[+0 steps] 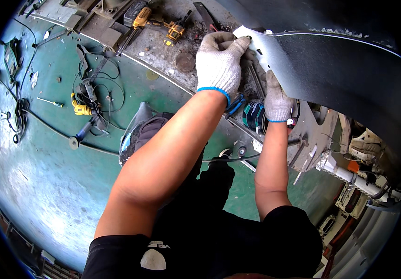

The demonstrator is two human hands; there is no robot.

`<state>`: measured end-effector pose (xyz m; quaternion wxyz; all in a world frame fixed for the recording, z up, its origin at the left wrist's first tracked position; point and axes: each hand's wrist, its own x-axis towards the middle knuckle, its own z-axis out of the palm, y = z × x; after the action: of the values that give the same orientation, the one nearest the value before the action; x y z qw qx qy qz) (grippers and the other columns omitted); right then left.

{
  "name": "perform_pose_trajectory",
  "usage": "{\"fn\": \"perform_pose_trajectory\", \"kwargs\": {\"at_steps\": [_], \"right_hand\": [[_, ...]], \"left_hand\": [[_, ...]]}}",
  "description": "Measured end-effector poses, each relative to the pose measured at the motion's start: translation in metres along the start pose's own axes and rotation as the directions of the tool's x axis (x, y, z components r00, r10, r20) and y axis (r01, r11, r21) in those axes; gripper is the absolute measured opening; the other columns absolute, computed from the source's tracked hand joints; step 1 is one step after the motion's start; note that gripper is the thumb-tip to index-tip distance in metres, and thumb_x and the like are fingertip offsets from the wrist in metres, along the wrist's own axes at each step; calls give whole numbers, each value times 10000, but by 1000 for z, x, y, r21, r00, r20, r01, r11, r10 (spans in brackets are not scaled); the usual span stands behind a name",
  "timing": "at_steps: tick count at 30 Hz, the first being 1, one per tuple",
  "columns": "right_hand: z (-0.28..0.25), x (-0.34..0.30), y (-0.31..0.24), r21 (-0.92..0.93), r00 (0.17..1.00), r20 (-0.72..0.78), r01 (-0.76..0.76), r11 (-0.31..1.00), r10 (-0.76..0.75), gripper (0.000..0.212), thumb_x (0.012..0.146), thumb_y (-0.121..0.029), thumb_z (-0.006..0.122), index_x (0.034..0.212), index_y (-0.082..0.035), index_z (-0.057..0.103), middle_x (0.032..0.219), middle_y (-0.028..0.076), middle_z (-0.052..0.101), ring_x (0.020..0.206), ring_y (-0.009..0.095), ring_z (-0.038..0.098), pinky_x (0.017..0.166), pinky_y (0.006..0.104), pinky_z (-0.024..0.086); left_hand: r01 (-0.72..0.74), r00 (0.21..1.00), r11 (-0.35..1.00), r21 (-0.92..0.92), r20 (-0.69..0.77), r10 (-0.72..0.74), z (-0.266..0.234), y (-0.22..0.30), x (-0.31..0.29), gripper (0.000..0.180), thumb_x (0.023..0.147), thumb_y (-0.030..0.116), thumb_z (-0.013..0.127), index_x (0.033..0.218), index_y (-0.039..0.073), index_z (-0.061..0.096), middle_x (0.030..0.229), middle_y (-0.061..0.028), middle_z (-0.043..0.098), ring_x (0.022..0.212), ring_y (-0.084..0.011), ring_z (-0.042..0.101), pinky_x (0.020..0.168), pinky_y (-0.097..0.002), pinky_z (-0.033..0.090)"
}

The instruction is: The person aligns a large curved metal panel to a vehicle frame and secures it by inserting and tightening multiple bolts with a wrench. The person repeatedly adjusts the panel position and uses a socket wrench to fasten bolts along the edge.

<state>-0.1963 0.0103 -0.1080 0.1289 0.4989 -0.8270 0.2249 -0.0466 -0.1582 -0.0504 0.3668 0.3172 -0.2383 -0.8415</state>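
A large dark, curved vehicle body panel (326, 65) fills the upper right, with a pale flange along its near edge that has small slots in it. My left hand (219, 63), in a white knit glove with a blue cuff, is pinched closed at the flange's upper corner. A small dark spot shows by the thumb tip, too small to name. Lower down, my gloved right hand (277, 101) reaches up to the panel's lower edge; its fingertips touch the edge or go behind it, and they are partly hidden.
Yellow-and-black power tools (175, 31) lie on the dirty metal platform (158, 60). A teal-and-black round object (255, 115) sits below my right hand. On the green floor (60, 172) are a yellow corded tool (81, 107), an angle grinder (81, 135), a screwdriver (50, 102) and trailing cables.
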Motion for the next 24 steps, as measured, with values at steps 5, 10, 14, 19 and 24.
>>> {"fn": "perform_pose_trajectory", "kwargs": {"at_steps": [5, 10, 14, 19, 24], "right_hand": [[-6, -3, -1, 48, 1000, 16, 1, 999, -2, 398, 953, -91, 628, 1333, -186, 702, 1394, 57, 659, 1306, 255, 605, 1145, 434, 450], [3, 4, -12, 482, 976, -116, -108, 869, 186, 291, 991, -111, 724, 1215, 70, 682, 1207, 139, 717, 1076, 221, 674, 982, 381, 541], [-7, 7, -21, 219, 994, -98, -34, 975, 57, 278, 1014, -89, 680, 1229, 86, 663, 1209, 143, 710, 1075, 214, 668, 996, 365, 532], [-9, 8, -14, 229, 987, -47, -138, 964, 153, 245, 1012, -152, 668, 1238, -85, 736, 1247, 140, 726, 1156, 336, 678, 1037, 456, 509], [-22, 19, -53, 216, 965, -72, -232, 948, 253, 235, 997, -154, 697, 1192, -33, 747, 1195, 169, 743, 1108, 333, 703, 996, 458, 524]], "left_hand": [[116, 985, 980, 159, 109, -134, -7, 8, -4, 255, 1037, 261, 675, 1018, 7, 674, 843, -75, 738, 666, -130, 667, 584, -265, 503], [141, 971, 985, 96, 180, -157, -5, 14, -8, 266, 1051, 257, 639, 1038, -5, 678, 820, -81, 738, 639, -124, 663, 579, -262, 504], [-120, 988, 942, 312, 133, 82, -6, -1, 0, 282, 1028, 237, 667, 1004, -42, 699, 794, -94, 742, 640, -119, 678, 591, -263, 529], [-219, 975, 895, 388, 113, 189, -6, -12, 4, 296, 993, 227, 710, 968, -67, 722, 795, -109, 748, 674, -126, 690, 634, -278, 553], [-337, 930, 734, 589, 88, 357, -5, -1, -2, 288, 935, 238, 758, 954, -49, 744, 828, -146, 756, 724, -178, 714, 694, -322, 565]]}}
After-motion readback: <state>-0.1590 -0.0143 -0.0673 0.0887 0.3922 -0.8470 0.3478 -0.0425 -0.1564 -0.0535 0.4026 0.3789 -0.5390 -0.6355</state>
